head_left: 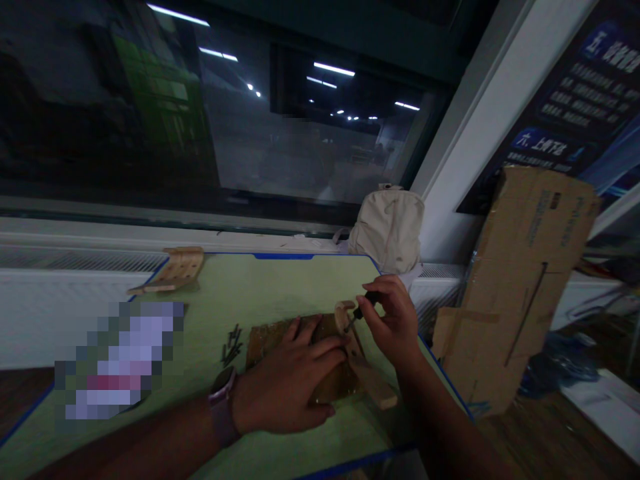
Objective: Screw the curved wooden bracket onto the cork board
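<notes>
My left hand [287, 383] lies flat, fingers spread, pressing on a brown wooden board [265, 337] on the green mat. A light wooden piece [373, 383] rests along the board's right edge, its rounded top near my fingertips. My right hand [393, 317] pinches a small black-handled screwdriver [361, 310], its tip pointing down at the rounded top of the wooden piece. A watch sits on my left wrist.
Several dark screws [231, 345] lie left of the board. Another wooden assembly [173, 270] sits at the mat's far left corner. The green mat [280, 283] has a blue border. A beige bag [390, 227] and a cardboard box [520, 287] stand to the right.
</notes>
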The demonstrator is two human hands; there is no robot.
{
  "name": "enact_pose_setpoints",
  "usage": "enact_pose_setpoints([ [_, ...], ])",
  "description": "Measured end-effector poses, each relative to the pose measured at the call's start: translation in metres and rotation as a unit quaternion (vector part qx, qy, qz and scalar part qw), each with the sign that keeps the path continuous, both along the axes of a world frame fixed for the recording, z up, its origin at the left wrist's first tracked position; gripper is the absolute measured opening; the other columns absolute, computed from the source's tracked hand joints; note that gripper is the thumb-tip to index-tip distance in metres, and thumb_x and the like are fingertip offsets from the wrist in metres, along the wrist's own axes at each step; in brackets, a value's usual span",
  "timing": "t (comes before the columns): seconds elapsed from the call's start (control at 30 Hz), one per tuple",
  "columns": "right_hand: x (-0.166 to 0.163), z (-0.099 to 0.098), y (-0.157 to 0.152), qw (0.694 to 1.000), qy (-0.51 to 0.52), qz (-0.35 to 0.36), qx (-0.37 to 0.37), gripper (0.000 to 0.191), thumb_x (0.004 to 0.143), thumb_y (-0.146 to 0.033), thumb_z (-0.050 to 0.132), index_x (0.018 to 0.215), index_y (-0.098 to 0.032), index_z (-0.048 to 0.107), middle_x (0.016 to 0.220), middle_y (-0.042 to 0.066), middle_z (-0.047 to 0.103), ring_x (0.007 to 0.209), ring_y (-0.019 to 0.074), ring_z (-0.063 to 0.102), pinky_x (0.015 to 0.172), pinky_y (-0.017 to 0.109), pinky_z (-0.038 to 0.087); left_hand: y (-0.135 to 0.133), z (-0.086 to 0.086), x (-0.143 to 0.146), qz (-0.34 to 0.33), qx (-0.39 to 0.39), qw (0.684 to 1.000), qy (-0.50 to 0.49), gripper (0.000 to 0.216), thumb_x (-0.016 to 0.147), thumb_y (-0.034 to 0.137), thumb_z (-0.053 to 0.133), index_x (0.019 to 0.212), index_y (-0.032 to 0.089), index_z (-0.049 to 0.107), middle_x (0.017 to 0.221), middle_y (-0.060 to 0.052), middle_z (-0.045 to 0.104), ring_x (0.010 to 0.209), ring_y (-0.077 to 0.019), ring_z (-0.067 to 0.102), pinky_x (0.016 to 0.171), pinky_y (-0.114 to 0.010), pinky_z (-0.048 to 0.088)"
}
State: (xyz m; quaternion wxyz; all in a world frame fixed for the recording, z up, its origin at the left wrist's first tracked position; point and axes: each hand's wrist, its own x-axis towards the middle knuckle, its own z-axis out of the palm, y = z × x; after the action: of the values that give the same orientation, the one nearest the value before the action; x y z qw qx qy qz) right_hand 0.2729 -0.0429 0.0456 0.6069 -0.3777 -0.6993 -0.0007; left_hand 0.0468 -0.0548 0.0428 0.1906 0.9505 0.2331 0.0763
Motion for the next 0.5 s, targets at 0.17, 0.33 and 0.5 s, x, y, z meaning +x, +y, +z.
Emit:
enact_pose_setpoints([
  [0.17,0.002,0.001,-0.002,0.998,-0.016,-0.063,0.026,0.007,0.096,-0.019,0.066,0.101,-0.024,0.069,0.089,0.003,0.059,0.079,0.0177,0.061,0.066,0.032,0.051,0.000,-0.001,0.001,0.002,-0.002,1.000,0.001,0.071,0.083,0.035,0.079,0.149,0.025,0.053,0.167,-0.005,0.045,0.155,-0.0517,0.025,0.124,-0.076,0.019],
  [0.33,-0.003,0.008,-0.009,0.997,-0.054,0.063,0.000,0.026,0.103,-0.019,0.055,0.120,-0.027,0.072,0.110,0.010,0.073,0.106,0.0230,0.070,0.088,0.041,0.060,-0.001,-0.001,0.001,0.000,0.003,1.000,-0.001,0.073,0.081,0.036,0.081,0.148,0.024,0.054,0.166,-0.005,0.046,0.156,-0.0508,0.022,0.125,-0.075,0.020],
  [0.5,-0.006,0.006,-0.009,0.989,-0.029,0.139,-0.036,0.031,0.104,-0.014,0.054,0.125,-0.030,0.071,0.102,0.006,0.079,0.101,0.0196,0.074,0.086,0.037,0.061,0.000,0.001,0.001,0.002,0.004,1.000,0.008,0.076,0.080,0.034,0.082,0.149,0.022,0.054,0.167,-0.005,0.045,0.156,-0.0509,0.022,0.125,-0.074,0.020],
])
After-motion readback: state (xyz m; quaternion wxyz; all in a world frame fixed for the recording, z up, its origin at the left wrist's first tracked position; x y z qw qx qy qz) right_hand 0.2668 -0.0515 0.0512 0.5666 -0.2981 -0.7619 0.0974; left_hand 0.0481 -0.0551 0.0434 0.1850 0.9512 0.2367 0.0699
